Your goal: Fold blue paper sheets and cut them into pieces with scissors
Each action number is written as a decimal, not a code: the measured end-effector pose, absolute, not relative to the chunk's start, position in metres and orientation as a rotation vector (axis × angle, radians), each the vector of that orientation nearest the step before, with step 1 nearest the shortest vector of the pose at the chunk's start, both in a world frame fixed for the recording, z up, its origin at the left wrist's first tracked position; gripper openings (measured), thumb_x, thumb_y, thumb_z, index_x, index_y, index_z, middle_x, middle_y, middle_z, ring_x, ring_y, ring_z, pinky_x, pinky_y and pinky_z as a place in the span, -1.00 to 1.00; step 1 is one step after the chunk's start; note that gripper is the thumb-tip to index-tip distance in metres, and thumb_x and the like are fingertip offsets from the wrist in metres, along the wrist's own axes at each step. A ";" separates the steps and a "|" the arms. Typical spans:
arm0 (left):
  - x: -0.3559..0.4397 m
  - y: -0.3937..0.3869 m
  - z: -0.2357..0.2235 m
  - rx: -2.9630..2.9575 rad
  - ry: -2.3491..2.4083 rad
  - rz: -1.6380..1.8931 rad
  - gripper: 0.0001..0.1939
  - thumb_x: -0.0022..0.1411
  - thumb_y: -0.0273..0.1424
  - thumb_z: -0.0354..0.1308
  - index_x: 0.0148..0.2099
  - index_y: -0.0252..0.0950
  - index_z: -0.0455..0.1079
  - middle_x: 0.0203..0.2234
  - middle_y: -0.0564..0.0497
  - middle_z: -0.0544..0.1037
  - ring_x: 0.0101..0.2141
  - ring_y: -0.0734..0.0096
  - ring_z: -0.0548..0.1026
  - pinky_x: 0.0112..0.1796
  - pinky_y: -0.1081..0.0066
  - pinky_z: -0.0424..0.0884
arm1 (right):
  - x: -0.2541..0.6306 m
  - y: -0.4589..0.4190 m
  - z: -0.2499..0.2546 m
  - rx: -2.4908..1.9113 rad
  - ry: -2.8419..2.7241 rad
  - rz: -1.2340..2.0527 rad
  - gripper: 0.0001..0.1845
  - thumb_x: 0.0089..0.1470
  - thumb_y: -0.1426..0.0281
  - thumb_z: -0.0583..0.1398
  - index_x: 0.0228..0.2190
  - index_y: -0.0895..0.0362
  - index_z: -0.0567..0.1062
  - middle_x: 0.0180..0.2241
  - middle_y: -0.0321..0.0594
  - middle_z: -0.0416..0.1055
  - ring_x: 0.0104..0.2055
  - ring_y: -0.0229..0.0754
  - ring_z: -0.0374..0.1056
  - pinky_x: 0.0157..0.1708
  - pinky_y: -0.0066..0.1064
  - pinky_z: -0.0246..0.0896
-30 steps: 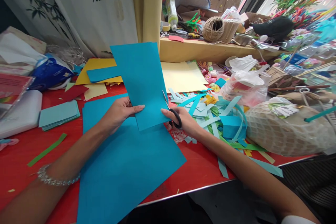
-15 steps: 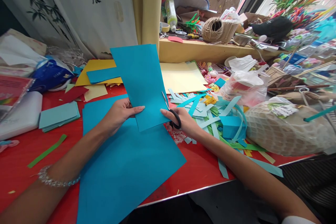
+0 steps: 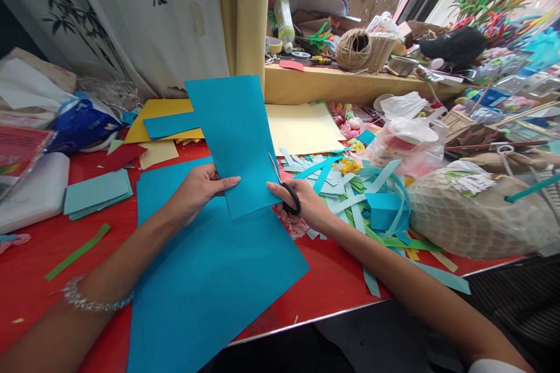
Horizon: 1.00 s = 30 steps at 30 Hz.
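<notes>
A rectangular piece of blue paper (image 3: 234, 134) is held up by my left hand (image 3: 203, 189), thumb on its front near the lower left edge and fingers behind. My right hand (image 3: 301, 201) is closed on black-handled scissors (image 3: 290, 197), whose blades lie along the paper's right edge. The right thumb also touches that edge. Whether the blades are cutting in, I cannot tell. Beneath both hands, a large blue sheet (image 3: 214, 291) lies on the red table (image 3: 280, 309), reaching past its front edge.
Right of my hands lies a heap of cut paper strips (image 3: 345, 192), beside a netted bag (image 3: 476, 210). A stack of pale blue paper pieces (image 3: 98, 192) and a green strip (image 3: 77, 252) lie at left. Yellow paper (image 3: 161, 119) is behind; twine (image 3: 354, 49) stands on the ledge.
Hardly anything differs. The held paper's top edge sits very slightly lower, and the whole view has shifted a little; both hands keep their grips.
</notes>
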State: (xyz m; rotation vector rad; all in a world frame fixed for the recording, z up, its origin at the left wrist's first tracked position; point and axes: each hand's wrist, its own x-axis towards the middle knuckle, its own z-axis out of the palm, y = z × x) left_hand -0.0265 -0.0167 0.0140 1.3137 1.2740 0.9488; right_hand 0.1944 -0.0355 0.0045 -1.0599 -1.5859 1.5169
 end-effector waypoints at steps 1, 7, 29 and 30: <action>-0.026 -0.017 0.014 1.316 1.272 0.944 -0.70 -0.07 -0.24 0.36 -0.35 -0.29 0.39 -0.45 0.03 0.54 -0.42 0.37 0.51 -0.47 0.46 0.42 | 0.195 -0.036 0.005 -1.067 -1.582 1.518 -0.54 0.05 0.07 0.20 -0.64 0.14 0.30 -0.71 -0.34 0.29 -0.72 -0.43 0.11 -0.69 -0.48 -0.07; -0.022 -0.020 0.014 1.329 1.287 0.874 -0.71 -0.07 -0.23 0.35 -0.35 -0.27 0.41 -0.44 0.04 0.56 -0.40 0.34 0.53 -0.46 0.45 0.44 | 0.197 -0.035 0.008 -1.058 -1.598 1.516 -0.49 0.09 0.04 0.15 -0.68 0.13 0.24 -0.73 -0.38 0.15 -0.71 -0.41 0.05 -0.65 -0.44 -0.11; -0.019 -0.023 0.015 1.313 1.263 0.863 -0.64 -0.07 -0.22 0.35 -0.21 -0.25 0.46 -0.55 0.06 0.53 -0.38 0.25 0.54 -0.38 0.35 0.48 | 0.196 -0.033 0.000 -1.069 -1.581 1.467 -0.47 0.02 0.01 0.19 -0.65 0.11 0.14 -0.68 -0.44 -0.03 -0.66 -0.41 -0.11 -0.65 -0.44 -0.23; -0.019 -0.023 0.015 1.315 1.262 0.862 -0.64 -0.07 -0.21 0.35 -0.22 -0.26 0.46 -0.55 0.05 0.53 -0.37 0.25 0.54 -0.39 0.35 0.48 | 0.196 -0.033 0.000 -1.065 -1.586 1.460 -0.46 0.02 0.01 0.19 -0.66 0.11 0.13 -0.68 -0.44 -0.03 -0.66 -0.41 -0.11 -0.65 -0.43 -0.23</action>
